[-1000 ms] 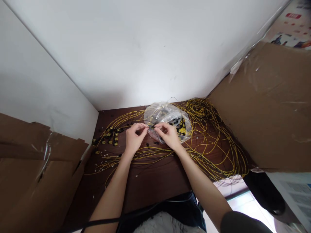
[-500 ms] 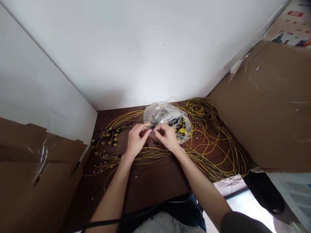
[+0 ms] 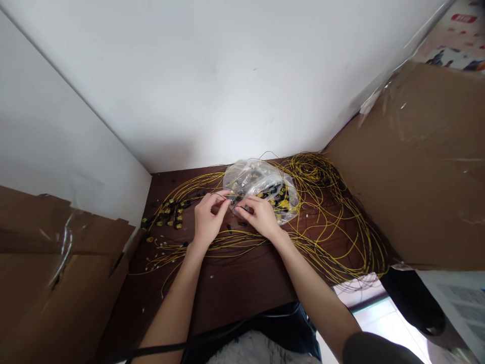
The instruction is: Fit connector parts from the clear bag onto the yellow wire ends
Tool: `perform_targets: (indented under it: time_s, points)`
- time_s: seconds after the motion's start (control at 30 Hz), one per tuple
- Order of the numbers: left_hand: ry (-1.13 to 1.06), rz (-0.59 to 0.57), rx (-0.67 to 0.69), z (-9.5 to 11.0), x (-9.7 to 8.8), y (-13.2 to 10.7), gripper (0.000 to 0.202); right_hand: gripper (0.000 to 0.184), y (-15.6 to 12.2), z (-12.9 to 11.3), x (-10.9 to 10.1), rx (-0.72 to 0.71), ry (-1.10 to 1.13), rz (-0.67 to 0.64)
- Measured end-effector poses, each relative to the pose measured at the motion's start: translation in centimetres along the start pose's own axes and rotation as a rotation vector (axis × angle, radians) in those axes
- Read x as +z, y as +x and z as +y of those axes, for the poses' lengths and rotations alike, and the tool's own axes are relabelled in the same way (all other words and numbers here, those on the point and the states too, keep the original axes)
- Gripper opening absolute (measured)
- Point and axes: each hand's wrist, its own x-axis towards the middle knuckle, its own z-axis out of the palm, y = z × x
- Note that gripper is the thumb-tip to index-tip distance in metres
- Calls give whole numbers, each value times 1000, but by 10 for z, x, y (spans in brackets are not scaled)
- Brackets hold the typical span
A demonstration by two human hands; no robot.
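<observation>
My left hand (image 3: pixel 209 215) pinches a thin dark wire (image 3: pixel 221 194), its thumb and forefinger pressed together. Just to the right, my right hand (image 3: pixel 260 215) is closed in a pinch too. What lies between its fingertips is too small to make out. Both hands hover at the near edge of a clear plastic bag (image 3: pixel 248 174) with yellow and black connectors (image 3: pixel 284 203) in it. Under the wrists runs a bundle of yellow wires (image 3: pixel 227 247). A small black piece (image 3: pixel 229 228) lies on the brown table between the hands and the bundle.
More yellow-black connectors (image 3: pixel 178 220) lie at the left with wires attached. A tangled coil of yellow wire (image 3: pixel 310 169) fills the back right. Cardboard boxes (image 3: pixel 424 177) flank the brown table (image 3: pixel 242 283), and a white wall (image 3: pixel 227 91) stands behind it.
My left hand has shifted slightly left, and a gap has opened between the two hands' fingertips. The right hand has stayed nearly in place, turning a little.
</observation>
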Motion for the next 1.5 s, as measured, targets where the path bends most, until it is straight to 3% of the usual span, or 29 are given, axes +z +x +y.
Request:
perform_targets:
  time_s: [0.17,0.5,1.1,1.5]
  points:
    - [-36,18,-67,-5,1,-1,11,12,0,-1,0,-7,21,19]
    - [14,-44,-54,-4,-1,-1,14,11,0,-2,1,-18,44,89]
    - [-91,-14,-82,-10,5,-3,12,16,-1,-2,0,-3,65,81]
    - [-95,-11,-89,-11,6,-2,17,18,2,-1,2,72,193,210]
